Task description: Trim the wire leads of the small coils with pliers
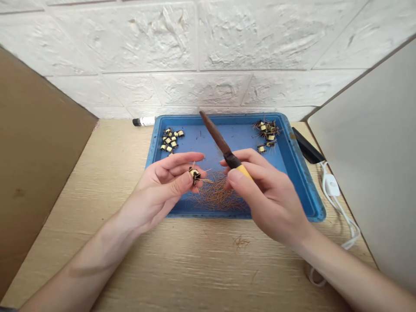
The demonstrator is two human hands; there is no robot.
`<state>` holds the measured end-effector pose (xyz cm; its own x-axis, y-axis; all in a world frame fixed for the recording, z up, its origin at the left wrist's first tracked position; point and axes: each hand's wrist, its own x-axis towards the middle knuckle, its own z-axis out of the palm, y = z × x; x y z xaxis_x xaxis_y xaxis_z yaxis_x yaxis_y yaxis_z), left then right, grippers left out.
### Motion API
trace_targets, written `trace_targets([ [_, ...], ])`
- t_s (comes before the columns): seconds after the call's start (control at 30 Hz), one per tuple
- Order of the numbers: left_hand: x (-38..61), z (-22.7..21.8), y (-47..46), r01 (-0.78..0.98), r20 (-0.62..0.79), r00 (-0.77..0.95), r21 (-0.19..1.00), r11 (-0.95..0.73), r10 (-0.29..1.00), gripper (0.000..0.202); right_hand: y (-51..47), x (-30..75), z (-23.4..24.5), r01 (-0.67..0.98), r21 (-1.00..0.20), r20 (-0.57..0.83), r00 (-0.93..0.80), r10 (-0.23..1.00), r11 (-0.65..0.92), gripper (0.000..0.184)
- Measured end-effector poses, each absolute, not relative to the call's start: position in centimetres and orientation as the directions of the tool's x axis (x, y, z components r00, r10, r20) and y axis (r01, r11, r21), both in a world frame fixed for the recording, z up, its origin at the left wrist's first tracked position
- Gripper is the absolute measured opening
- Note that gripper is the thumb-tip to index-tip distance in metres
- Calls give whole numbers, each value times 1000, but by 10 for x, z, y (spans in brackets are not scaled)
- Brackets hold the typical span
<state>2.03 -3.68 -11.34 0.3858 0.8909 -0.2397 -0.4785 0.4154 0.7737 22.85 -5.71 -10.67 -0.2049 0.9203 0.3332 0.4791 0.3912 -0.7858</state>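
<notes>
My left hand (165, 184) pinches a small black-and-yellow wound coil part (195, 175) between thumb and fingers, thin copper wires sticking out of it. My right hand (266, 195) grips a long dark tool with a yellow handle (224, 145), its tip pointing up and away to the left. Both hands hover over the near part of a blue tray (308, 190). A heap of cut copper wire bits (217, 195) lies in the tray just below the hands.
Several trimmed coil parts (170, 139) lie at the tray's back left, several untrimmed ones (267, 130) at its back right. A marker (144, 121) rests by the wall. A black device with a white cord and switch (331, 186) lies right of the tray. Cardboard panels stand on both sides.
</notes>
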Motion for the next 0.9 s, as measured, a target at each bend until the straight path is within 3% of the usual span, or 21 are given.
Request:
trace_targets([
  [0.13, 17, -114, -35, -513, -254, 471, 701, 496, 845, 25, -61, 251, -105, 614, -560, 476, -310, 823, 556, 32],
  [0.37, 13, -114, -32, -543, -254, 554, 612, 575, 793, 18, -75, 283, -112, 696, -230, 517, -504, 691, 680, 21],
  [0.9, 21, -103, -32, -420, -363, 501, 692, 588, 785, 40, -89, 287, -111, 720, -42, 500, -584, 639, 692, 15],
])
